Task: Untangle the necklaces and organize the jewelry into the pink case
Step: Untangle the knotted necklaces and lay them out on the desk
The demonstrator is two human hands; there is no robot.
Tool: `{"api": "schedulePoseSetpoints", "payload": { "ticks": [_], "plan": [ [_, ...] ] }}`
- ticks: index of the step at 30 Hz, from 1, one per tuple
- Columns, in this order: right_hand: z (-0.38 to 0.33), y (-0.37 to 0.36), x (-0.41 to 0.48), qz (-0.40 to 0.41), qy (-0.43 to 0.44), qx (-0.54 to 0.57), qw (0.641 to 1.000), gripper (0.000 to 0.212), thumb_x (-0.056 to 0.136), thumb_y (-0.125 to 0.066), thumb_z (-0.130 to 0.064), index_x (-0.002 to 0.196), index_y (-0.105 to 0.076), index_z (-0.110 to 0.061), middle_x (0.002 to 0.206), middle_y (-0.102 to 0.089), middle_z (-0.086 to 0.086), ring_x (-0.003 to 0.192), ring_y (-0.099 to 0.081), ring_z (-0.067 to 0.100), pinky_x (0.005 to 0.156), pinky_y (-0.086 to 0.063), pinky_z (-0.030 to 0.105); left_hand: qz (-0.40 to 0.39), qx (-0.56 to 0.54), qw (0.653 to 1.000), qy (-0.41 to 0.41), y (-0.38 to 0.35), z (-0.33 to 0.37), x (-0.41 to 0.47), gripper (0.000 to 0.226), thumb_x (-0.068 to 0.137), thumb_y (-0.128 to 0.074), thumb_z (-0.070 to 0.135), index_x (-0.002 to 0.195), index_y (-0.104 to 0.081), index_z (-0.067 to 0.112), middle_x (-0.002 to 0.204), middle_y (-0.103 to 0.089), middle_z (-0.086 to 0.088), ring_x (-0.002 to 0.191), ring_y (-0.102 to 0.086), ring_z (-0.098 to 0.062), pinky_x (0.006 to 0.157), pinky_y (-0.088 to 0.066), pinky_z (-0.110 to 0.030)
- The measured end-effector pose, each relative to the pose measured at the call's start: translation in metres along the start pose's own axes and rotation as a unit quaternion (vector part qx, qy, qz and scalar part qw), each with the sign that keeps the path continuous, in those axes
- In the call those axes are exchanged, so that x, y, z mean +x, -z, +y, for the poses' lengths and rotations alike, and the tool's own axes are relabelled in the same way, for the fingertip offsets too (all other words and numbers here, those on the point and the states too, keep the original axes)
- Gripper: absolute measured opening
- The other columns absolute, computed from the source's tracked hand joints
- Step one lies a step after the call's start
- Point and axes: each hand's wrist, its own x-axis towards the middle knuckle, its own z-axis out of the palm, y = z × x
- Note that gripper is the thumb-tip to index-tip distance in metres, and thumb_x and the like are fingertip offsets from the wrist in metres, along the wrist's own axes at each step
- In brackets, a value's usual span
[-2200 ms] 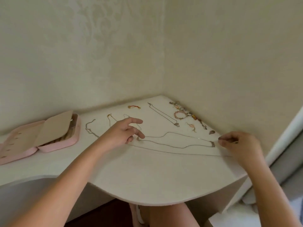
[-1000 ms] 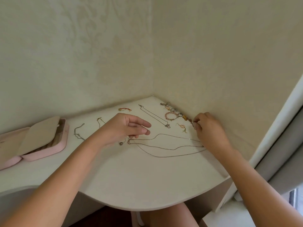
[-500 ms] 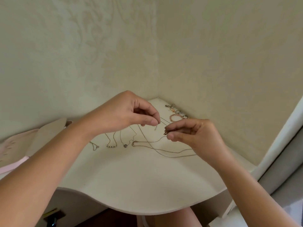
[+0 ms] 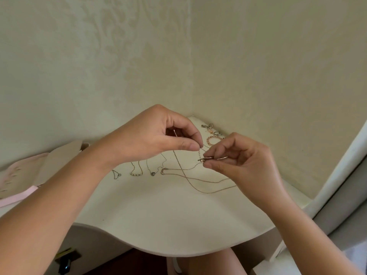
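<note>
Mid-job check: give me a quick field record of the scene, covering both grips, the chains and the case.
left grip: raised over the table, pinches a thin chain
right grip: raised, pinches a small metal piece, likely a clasp
long chains: loose on the table, crossing each other
short necklaces: three, side by side, apart
bead bracelet: near the wall corner
pink case: open, far left, partly out of frame
</note>
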Motion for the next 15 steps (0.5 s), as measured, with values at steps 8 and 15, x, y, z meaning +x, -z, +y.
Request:
{"api": "schedulePoseSetpoints", "payload": {
  "ticks": [8,15],
  "plan": [
    [0.0028,-0.0008,0.0006,-0.008,0.029,0.009,0.999,0.038,0.069,-0.075,0.013,0.058,-0.052,-0.015,0.079,-0.073,0.002,0.071,-0.071,0.013,0.068,-0.054,0.020,-0.012,0.006,1.000,0.004,0.0000,0.0037,-0.0028,0.007,0.074,-0.075,0.019,0.078,-0.073,0.025,0.070,-0.070,0.014,0.066,-0.063,0.003,0.067,-0.044,-0.007],
    [0.0006,-0.0050,-0.0017,0.002,0.018,0.025,1.000,0.036,0.067,-0.077,0.012,0.063,-0.047,-0.007,0.078,-0.073,0.005,0.071,-0.072,0.014,0.063,-0.053,0.018,-0.007,0.014,1.000,0.001,-0.0008,0.0056,-0.0038,0.012,0.077,-0.075,0.014,0.077,-0.073,0.025,0.067,-0.068,0.016,0.064,-0.061,0.004,0.065,-0.042,-0.005]
  ]
}}
